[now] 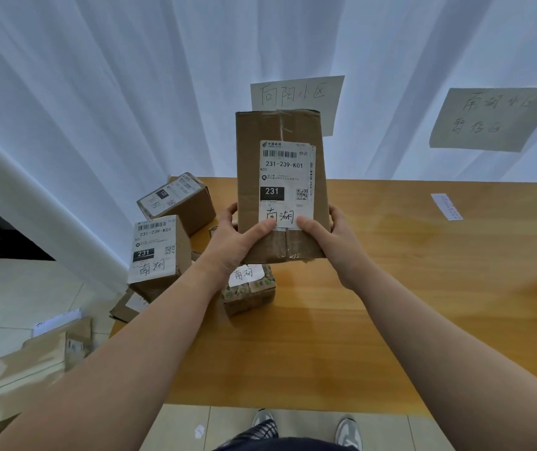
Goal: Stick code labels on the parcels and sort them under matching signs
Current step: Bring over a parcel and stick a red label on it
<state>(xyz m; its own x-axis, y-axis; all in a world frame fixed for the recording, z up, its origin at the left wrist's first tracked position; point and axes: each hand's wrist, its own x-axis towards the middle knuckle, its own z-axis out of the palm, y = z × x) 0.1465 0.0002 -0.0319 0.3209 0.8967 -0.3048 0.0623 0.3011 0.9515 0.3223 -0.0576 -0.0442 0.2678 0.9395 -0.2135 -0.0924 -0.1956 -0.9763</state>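
Note:
I hold a tall brown cardboard parcel [280, 128] upright above the wooden table [374, 304]. Its white shipping label [286, 180] reads 231-239-K01 with handwritten characters at the bottom. My left hand [237, 242] grips the parcel's lower left side, thumb on the label's edge. My right hand [329, 236] grips the lower right side, thumb also on the label. On the white curtain behind hang two handwritten paper signs: one [296, 92] partly hidden behind the parcel, another [491, 118] at the right.
Three labelled parcels sit at the table's left: one at the back [179, 203], one with a 231 label [156, 252], a small taped one [250, 291] below my hands. A white strip of labels [447, 206] lies at the right. More boxes [32, 356] rest on the floor left.

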